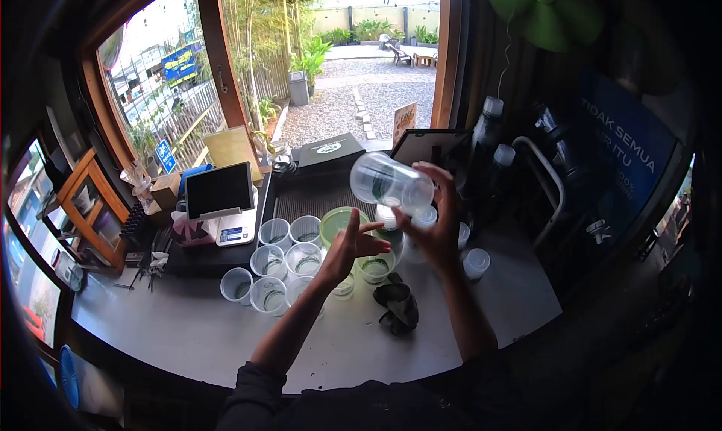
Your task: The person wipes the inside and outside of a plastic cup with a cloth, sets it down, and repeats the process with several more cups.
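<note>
My right hand grips a large clear plastic cup, raised above the counter and tipped on its side, its wide end to the left. Lower and to the left, my left hand has its fingers spread and holds nothing. Behind it sits a pale green container, partly hidden by the fingers. Several clear plastic cups stand close together on the counter left of my left hand. Another cup stands just right of the left hand. A crumpled black cloth lies between my forearms.
The grey counter curves around me. At the left stand a tablet and a tissue box. A black box rests by the window. A small clear cup and a curved metal tube are at the right.
</note>
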{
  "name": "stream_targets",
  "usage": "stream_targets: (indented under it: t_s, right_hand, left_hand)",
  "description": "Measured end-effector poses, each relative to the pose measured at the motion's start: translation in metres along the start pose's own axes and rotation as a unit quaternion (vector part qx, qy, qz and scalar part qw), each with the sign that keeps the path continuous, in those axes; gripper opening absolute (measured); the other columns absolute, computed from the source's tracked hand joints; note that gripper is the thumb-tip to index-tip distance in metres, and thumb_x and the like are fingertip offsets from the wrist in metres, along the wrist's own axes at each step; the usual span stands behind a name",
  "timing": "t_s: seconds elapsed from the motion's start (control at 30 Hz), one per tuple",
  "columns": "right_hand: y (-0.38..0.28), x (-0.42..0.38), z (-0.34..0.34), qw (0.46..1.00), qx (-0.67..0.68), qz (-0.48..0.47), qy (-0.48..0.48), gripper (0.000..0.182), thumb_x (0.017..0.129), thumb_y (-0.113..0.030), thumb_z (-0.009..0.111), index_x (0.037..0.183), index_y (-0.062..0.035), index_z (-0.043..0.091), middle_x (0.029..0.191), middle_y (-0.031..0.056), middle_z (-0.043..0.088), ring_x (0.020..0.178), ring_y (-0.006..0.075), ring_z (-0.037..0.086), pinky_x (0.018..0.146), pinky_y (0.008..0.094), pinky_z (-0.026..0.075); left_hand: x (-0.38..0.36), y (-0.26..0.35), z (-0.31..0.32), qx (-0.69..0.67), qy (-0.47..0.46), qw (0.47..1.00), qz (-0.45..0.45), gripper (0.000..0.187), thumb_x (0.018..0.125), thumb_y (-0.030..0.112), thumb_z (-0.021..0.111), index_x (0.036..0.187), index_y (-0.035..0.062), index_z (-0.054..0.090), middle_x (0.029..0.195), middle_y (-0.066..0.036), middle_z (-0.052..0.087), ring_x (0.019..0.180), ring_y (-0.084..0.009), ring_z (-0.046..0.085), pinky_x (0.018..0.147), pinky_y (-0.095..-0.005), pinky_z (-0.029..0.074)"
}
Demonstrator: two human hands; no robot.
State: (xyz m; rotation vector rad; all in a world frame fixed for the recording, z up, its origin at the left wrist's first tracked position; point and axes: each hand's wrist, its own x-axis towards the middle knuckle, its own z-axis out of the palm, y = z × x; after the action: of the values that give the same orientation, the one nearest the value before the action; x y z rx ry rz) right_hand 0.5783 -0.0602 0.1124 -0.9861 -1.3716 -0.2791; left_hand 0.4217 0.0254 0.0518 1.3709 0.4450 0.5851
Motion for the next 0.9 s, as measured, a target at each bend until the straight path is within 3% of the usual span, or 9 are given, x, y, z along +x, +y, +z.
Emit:
stream_targets:
  t_s: [0.07,0.17,0.23,0.3,0.37,0.47,0.57,0.73,0.9]
  right_hand:
    - [-0.014,-0.030,-0.003,0.998,-0.007,-0.062,-0.028,0.054,0.069,-0.020,0.080,0.117,-0.0104,0.057,0.119,0.0134,0.052,0.115,0.0317,0.051,0.094,0.0402,0.044]
    - [-0.024,-0.079,-0.005,0.979,-0.050,-0.133,-0.144,0.043,0.071,-0.019,0.081,0.109,-0.0098,0.062,0.117,0.0124,0.052,0.122,0.0314,0.047,0.100,0.0429,0.042]
    - [-0.034,-0.095,-0.010,0.991,0.035,-0.039,-0.124,0.040,0.075,-0.027,0.079,0.105,-0.0061,0.062,0.110,0.0119,0.055,0.116,0.0306,0.051,0.096,0.0428,0.045]
    - [-0.021,-0.130,-0.014,0.967,0.068,0.243,-0.025,0.047,0.075,-0.036,0.078,0.105,-0.0046,0.062,0.106,0.0133,0.057,0.111,0.0310,0.053,0.094,0.0425,0.046]
    - [0.000,-0.154,-0.015,0.933,-0.047,0.354,-0.040,0.052,0.076,-0.043,0.076,0.105,-0.0035,0.061,0.104,0.0150,0.058,0.105,0.0317,0.057,0.089,0.0418,0.047]
    - [0.035,-0.192,-0.015,0.878,-0.336,0.280,-0.193,0.054,0.074,-0.043,0.076,0.102,0.0004,0.063,0.097,0.0187,0.064,0.088,0.0338,0.064,0.079,0.0397,0.052]
    - [0.052,-0.220,-0.022,0.833,-0.271,0.402,-0.267,0.049,0.071,-0.036,0.078,0.097,0.0034,0.066,0.087,0.0181,0.068,0.076,0.0333,0.067,0.074,0.0403,0.053]
    - [0.052,-0.213,-0.055,0.843,0.034,0.526,-0.106,0.021,0.080,-0.009,0.068,0.096,0.0051,0.068,0.088,0.0077,0.071,0.078,0.0183,0.069,0.070,0.0311,0.055]
    - [0.024,-0.189,-0.079,0.652,0.446,0.611,0.057,0.024,0.089,-0.012,0.062,0.108,0.0030,0.061,0.099,0.0078,0.068,0.086,0.0194,0.068,0.078,0.0325,0.056]
  left_hand:
    - [-0.003,-0.001,0.001,-0.105,-0.087,0.991,0.005,0.089,0.089,0.075,0.020,0.142,0.0042,0.032,0.130,-0.023,0.053,0.120,-0.0250,0.054,0.101,-0.0381,0.041]
    - [-0.019,0.013,0.025,-0.254,-0.043,0.965,0.055,0.081,0.092,0.067,0.035,0.141,0.0024,0.031,0.130,-0.023,0.051,0.120,-0.0319,0.053,0.104,-0.0468,0.039]
    - [-0.028,0.013,0.022,-0.218,-0.011,0.974,0.062,0.073,0.091,0.054,0.051,0.141,0.0034,0.030,0.124,-0.024,0.054,0.113,-0.0340,0.058,0.098,-0.0446,0.046]
    - [-0.034,0.012,0.018,-0.140,0.011,0.987,0.082,0.072,0.090,0.048,0.057,0.140,0.0030,0.031,0.122,-0.024,0.056,0.108,-0.0334,0.061,0.094,-0.0427,0.050]
    - [-0.041,0.003,0.014,-0.147,-0.005,0.987,0.066,0.072,0.088,0.043,0.063,0.137,0.0002,0.033,0.116,-0.022,0.059,0.101,-0.0312,0.064,0.091,-0.0410,0.052]
    - [-0.054,-0.009,0.014,-0.134,-0.033,0.990,0.036,0.071,0.088,0.042,0.063,0.135,-0.0029,0.034,0.114,-0.021,0.060,0.100,-0.0293,0.065,0.089,-0.0402,0.053]
    - [-0.063,-0.022,0.013,-0.118,-0.041,0.992,0.023,0.070,0.088,0.041,0.064,0.134,-0.0030,0.035,0.113,-0.021,0.061,0.099,-0.0287,0.065,0.089,-0.0394,0.053]
    - [-0.075,-0.036,0.002,-0.111,-0.015,0.994,-0.001,0.069,0.087,0.040,0.064,0.133,-0.0040,0.036,0.114,-0.020,0.061,0.099,-0.0277,0.065,0.088,-0.0390,0.053]
    - [-0.091,-0.034,0.003,-0.132,-0.053,0.990,0.002,0.063,0.092,0.045,0.056,0.131,-0.0029,0.043,0.115,-0.019,0.061,0.101,-0.0255,0.065,0.088,-0.0351,0.052]
